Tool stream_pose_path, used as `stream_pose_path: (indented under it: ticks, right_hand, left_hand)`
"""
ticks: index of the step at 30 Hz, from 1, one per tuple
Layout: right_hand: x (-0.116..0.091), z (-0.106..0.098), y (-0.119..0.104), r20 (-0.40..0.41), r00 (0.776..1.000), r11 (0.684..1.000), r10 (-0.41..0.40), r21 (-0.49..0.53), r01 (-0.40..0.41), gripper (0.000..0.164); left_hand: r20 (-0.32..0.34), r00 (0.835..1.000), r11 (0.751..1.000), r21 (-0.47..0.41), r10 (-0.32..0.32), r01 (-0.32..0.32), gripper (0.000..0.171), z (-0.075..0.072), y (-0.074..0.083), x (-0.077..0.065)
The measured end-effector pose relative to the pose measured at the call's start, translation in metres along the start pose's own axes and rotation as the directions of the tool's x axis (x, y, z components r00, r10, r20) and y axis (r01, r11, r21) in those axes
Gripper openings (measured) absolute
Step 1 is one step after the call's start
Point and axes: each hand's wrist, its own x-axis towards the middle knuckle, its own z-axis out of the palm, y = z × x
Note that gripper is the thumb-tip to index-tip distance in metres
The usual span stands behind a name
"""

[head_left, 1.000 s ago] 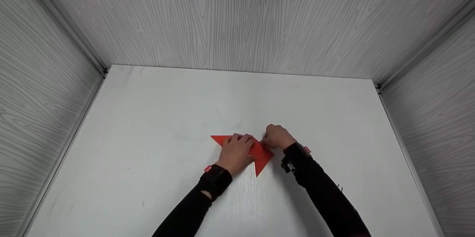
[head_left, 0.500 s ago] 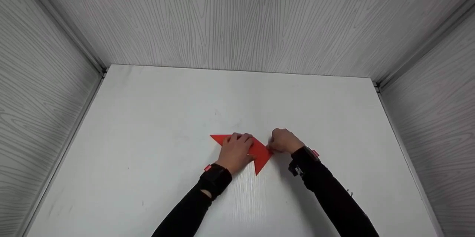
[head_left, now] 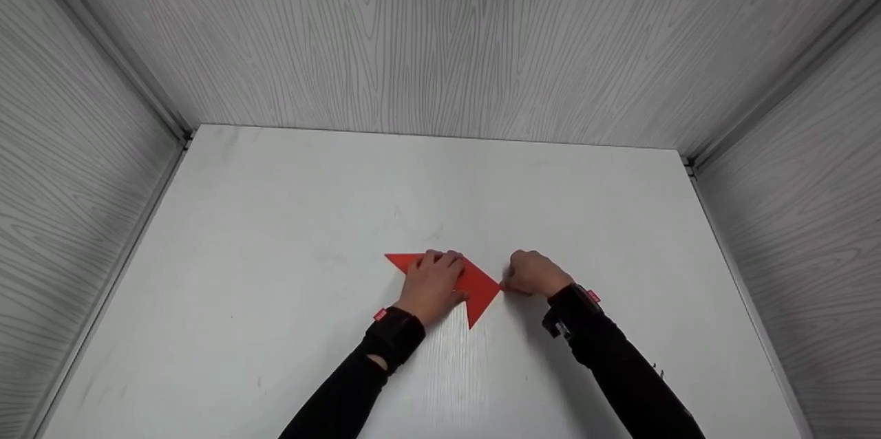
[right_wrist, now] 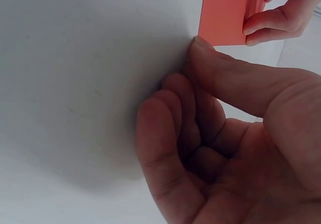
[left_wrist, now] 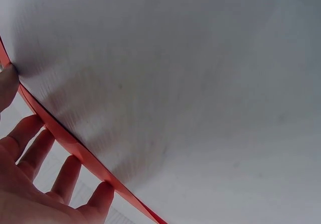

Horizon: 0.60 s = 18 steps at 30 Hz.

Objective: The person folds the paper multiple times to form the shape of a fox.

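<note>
A folded red sheet of paper (head_left: 478,287) lies on the white table, with pointed corners to the left, right and front. My left hand (head_left: 433,287) rests on it with fingers spread. In the left wrist view, several fingertips (left_wrist: 70,163) press along the red paper. My right hand (head_left: 537,274) is at the paper's right corner, fingers curled in. The right wrist view shows the right thumb's tip touching that corner, with the index finger close behind it. No paper is visible between the curled fingers. Part of the sheet is hidden under my left hand.
The white tabletop (head_left: 310,191) reaches back to a grey wood-grain panel (head_left: 427,40). Similar panels stand on the left (head_left: 69,170) and right (head_left: 791,219). Black bands are strapped round both wrists.
My right hand has slid along the paper's upper right edge, rightwards and towards me, down to the right corner. The left hand and the paper have stayed about where they were.
</note>
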Motion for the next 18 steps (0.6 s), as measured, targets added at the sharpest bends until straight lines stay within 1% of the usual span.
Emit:
stream_pose_path:
  ticks: [2,5,9,10,14,18]
  right_hand:
    - [0.0003,0.0000,-0.0006,0.001,1.000,1.000,0.008,0.002,-0.008,0.020]
    - [0.0008,0.0004,-0.0015,0.015,1.000,1.000,0.016,-0.005,-0.016,0.023]
    - [0.0006,0.0009,-0.0013,0.020,1.000,1.000,0.003,-0.023,-0.003,0.030]
    - [0.0003,0.0009,-0.0012,0.015,1.000,1.000,-0.001,-0.025,0.001,0.029]
    - [-0.0003,-0.0001,-0.0017,0.008,1.000,1.000,-0.009,-0.026,0.009,0.028]
    - [-0.0001,-0.0014,-0.0024,0.011,1.000,1.000,-0.013,-0.017,0.014,0.028]
  left_hand:
    - [0.004,1.000,1.000,-0.006,-0.005,0.005,0.058,0.0001,-0.0001,0.0001]
    - [0.018,1.000,1.000,-0.021,-0.016,0.017,0.060,-0.0003,0.0008,0.0002]
    - [0.033,0.999,0.999,-0.042,-0.033,0.034,0.067,-0.0016,0.0023,-0.0004]
    - [0.033,0.999,0.999,-0.044,-0.030,0.032,0.067,-0.0014,0.0025,-0.0006]
    - [0.013,1.000,1.000,-0.027,0.015,-0.015,0.059,0.0003,0.0018,-0.0028]
    - [-0.027,0.996,0.996,0.049,0.082,-0.080,0.051,0.0030,0.0003,-0.0054]
